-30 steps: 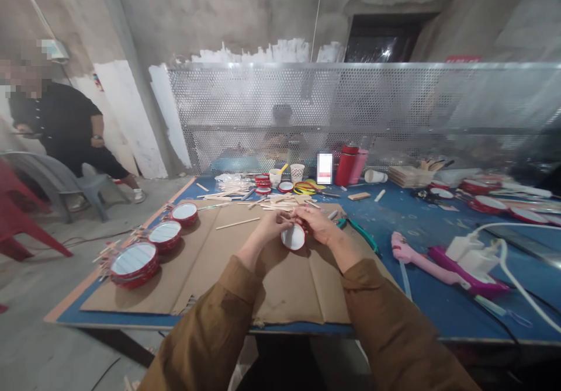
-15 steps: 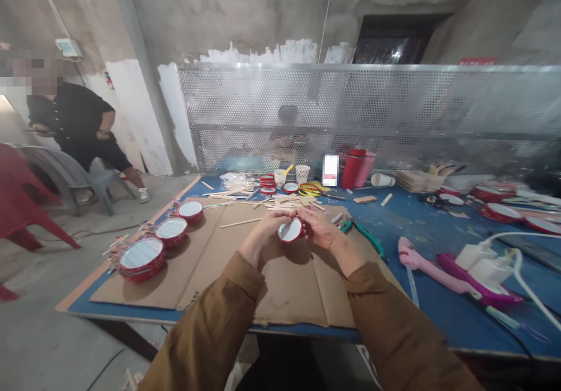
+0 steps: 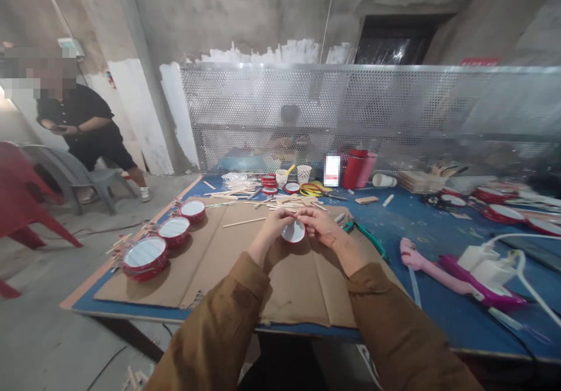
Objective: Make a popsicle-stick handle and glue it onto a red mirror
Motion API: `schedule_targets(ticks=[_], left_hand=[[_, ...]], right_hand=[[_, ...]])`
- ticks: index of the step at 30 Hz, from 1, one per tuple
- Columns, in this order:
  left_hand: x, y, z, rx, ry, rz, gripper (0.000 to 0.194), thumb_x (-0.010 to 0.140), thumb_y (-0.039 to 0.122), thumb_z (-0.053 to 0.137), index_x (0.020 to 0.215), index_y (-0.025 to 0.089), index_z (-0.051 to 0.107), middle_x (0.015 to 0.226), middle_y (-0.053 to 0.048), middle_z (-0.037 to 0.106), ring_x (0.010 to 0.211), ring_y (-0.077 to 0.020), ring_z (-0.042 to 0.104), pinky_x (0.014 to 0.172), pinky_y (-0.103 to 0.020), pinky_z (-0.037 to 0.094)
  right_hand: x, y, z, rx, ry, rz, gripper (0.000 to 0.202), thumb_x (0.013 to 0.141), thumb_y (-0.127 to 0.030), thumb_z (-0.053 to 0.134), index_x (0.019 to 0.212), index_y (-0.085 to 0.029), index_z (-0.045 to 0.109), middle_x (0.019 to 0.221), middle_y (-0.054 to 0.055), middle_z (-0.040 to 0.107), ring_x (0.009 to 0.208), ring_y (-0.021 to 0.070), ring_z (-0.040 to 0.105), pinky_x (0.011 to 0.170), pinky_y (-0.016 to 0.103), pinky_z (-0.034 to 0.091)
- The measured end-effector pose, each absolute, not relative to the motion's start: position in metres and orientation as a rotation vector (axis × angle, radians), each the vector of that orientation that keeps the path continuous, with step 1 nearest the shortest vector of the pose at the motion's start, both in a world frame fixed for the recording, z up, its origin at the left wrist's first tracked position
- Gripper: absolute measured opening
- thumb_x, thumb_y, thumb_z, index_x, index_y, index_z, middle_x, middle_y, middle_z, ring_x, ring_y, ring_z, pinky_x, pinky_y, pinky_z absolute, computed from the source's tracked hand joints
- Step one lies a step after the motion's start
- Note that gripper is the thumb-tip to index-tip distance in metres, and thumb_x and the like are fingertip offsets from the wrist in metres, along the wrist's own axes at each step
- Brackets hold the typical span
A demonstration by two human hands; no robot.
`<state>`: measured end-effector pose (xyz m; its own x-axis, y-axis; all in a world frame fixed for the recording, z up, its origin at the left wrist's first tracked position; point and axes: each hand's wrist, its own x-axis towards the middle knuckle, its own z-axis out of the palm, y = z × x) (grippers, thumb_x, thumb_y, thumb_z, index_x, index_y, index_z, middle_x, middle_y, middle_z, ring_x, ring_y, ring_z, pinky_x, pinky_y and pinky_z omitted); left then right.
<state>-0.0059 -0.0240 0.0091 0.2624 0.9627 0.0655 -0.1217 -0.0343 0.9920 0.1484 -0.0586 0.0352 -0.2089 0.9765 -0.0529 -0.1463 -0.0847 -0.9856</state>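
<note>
Over the cardboard sheet (image 3: 236, 262), a small red-rimmed drum (image 3: 293, 232) with a white head is held between both hands. My left hand (image 3: 276, 224) is closed on its left side, thumb along the top edge. The fingers of my right hand (image 3: 322, 227) pinch at its upper right edge; whether something small is between the fingertips I cannot make out. Three larger red drums, a big one (image 3: 145, 258), a middle one (image 3: 174, 231) and a smaller one (image 3: 193, 210), stand in a row at the left, thin sticks beside them.
Loose wooden sticks (image 3: 291, 203) lie behind my hands. Green-handled pliers (image 3: 370, 242) rest on the right, near a pink glue gun (image 3: 433, 271) and a power strip (image 3: 486, 286) with cables. Paper cups (image 3: 304, 173), a lit phone (image 3: 332, 170) and a red bottle (image 3: 354, 169) stand behind.
My fingers have shifted toward the drum's top edge, uncovering more of its white head, which sits slightly differently tilted. The person at the left has brought both hands together in front.
</note>
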Motion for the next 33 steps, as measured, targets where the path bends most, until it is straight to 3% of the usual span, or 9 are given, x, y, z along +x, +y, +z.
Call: schedule_targets(ticks=[4, 13, 21, 33], left_hand=[[-0.005, -0.022, 0.006, 1.309, 1.049, 1.144, 0.009, 0.07, 0.011, 0.064, 0.075, 0.014, 0.07, 0.068, -0.002, 0.067, 0.06, -0.0125, 0.058, 0.064, -0.025, 0.047], [-0.008, -0.015, 0.004, 1.266, 1.297, 1.34, 0.013, 0.073, 0.012, 0.056, 0.078, 0.015, 0.067, 0.078, -0.005, 0.07, 0.072, -0.0163, 0.062, 0.072, -0.028, 0.049], [-0.011, -0.016, 0.012, 1.152, 1.278, 1.47, 0.009, 0.076, 0.013, 0.055, 0.076, 0.017, 0.063, 0.081, -0.004, 0.069, 0.079, -0.0171, 0.063, 0.077, -0.028, 0.049], [-0.011, -0.015, 0.017, 1.174, 1.255, 1.509, 0.01, 0.075, 0.015, 0.051, 0.079, 0.019, 0.06, 0.079, -0.002, 0.065, 0.078, -0.0163, 0.061, 0.074, -0.027, 0.047]], right_hand=[[0.148, -0.058, 0.033, -1.154, -1.306, 1.333, 0.036, 0.062, -0.04, 0.085, 0.081, -0.015, 0.066, 0.053, -0.008, 0.054, 0.037, 0.0018, 0.034, 0.035, 0.015, 0.021], [0.141, -0.066, 0.038, -1.335, -1.268, 1.327, 0.016, 0.076, -0.022, 0.075, 0.081, -0.017, 0.061, 0.07, -0.003, 0.067, 0.04, 0.0063, 0.059, 0.028, 0.012, 0.028], [0.128, -0.066, 0.036, -1.337, -1.093, 1.504, 0.016, 0.081, -0.013, 0.074, 0.078, -0.016, 0.058, 0.078, 0.007, 0.076, 0.048, 0.0126, 0.069, 0.03, 0.012, 0.038], [0.123, -0.064, 0.029, -1.276, -1.01, 1.611, 0.019, 0.079, -0.014, 0.077, 0.084, -0.016, 0.059, 0.078, 0.008, 0.076, 0.054, 0.0144, 0.071, 0.037, 0.015, 0.049]])
